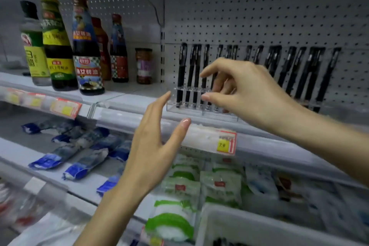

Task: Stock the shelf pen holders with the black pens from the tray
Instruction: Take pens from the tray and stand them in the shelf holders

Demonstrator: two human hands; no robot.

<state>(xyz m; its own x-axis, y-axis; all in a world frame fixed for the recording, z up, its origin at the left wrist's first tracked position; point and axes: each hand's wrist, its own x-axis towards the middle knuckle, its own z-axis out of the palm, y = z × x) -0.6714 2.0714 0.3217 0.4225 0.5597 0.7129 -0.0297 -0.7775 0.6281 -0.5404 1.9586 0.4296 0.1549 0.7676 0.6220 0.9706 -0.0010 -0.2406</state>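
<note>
Our left hand [151, 146] hovers open beside the holder [173, 104]. Our right hand [245, 90], thumb and forefinger apart, grips nothing before the pens [181, 78] standing upright there on the shelf [127, 98]. Light, stiff, slick, we judge: pinch mid-barrel.

Two hands and their forearms are all that shows of the person. The left hand [151, 146] is near the middle of the view, and the left forearm [111, 205] enters from 7 o'clock. The right hand [245, 94] is at about 2 o'clock from it, and the right forearm [319, 136] enters from the frame edge at 4 o'clock. Both forearms are bare right out to the frame edges. The fingers are long and slender. The nails are rounded at the tips. The left thumbnail [184, 122] has a glossy sheen, and the right thumbnail [205, 97] looks smooth. The wide lens makes the right forearm look broader toward the edge.
</note>
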